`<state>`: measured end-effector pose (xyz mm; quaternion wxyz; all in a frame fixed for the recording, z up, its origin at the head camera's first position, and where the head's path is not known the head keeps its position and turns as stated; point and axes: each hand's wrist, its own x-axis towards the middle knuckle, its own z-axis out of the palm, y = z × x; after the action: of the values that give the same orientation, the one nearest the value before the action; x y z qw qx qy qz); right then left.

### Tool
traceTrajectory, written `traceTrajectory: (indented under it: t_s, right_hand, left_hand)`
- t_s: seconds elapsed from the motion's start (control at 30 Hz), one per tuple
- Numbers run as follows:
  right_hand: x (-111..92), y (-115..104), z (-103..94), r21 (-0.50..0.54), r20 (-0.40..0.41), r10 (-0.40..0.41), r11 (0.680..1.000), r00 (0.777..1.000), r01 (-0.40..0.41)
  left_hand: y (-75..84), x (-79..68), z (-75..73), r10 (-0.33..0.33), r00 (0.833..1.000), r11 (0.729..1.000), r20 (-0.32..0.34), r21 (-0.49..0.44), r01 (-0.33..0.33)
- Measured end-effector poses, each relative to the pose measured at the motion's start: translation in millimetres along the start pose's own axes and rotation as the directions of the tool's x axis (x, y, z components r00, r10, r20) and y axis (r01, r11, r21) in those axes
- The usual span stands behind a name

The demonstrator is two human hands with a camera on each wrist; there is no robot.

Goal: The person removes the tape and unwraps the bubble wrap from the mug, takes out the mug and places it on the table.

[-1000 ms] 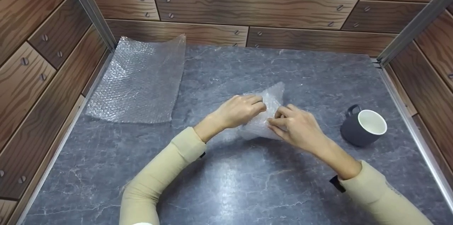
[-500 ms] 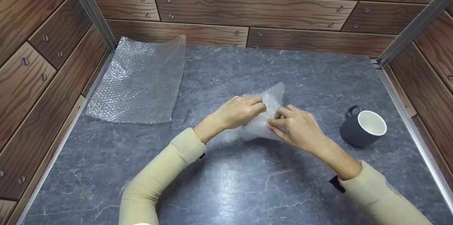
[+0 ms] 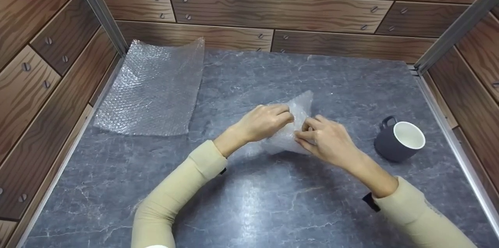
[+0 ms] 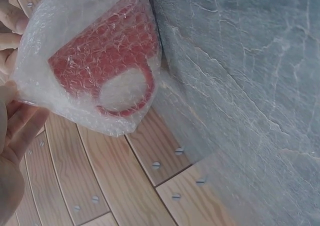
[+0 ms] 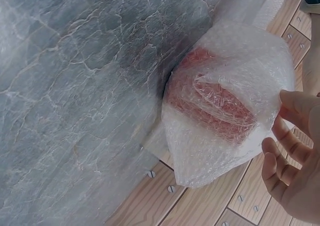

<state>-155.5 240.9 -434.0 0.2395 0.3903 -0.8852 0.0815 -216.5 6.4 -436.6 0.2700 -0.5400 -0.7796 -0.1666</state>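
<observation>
A red mug (image 4: 107, 48) with a handle shows through bubble wrap (image 3: 286, 140) that encloses it, standing on the grey marbled table around the middle of the head view. My left hand (image 3: 265, 122) pinches the top of the wrap from the left. From the right, my right hand (image 3: 329, 140) pinches the wrap's upper edge between thumb and finger, its other fingers loosely bent in the right wrist view. In the head view the hands cover part of the wrap, and the red of the mug cannot be made out there.
A dark grey mug (image 3: 399, 141) with a white inside rests tilted-looking at the right, its handle pointing back. A flat sheet of bubble wrap (image 3: 152, 92) lies at the back left. Wood-patterned walls (image 3: 280, 10) with metal corner posts bound the table on three sides.
</observation>
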Motion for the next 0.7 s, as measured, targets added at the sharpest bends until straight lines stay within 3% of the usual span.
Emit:
traceTrajectory:
  t_s: [0.4,0.7]
  right_hand:
    - [1.5,1.4,-0.2,-0.021,0.003,-0.025,0.999,1.000,0.025]
    - [-2.6,4.8,0.7,0.018,0.000,0.006,1.000,1.000,-0.006]
  left_hand:
    - [-0.8,0.9,-1.3,-0.015,1.000,1.000,0.009,-0.019,0.015]
    - [-3.7,-0.4,-1.1,0.060,0.998,0.996,-0.005,0.071,-0.059]
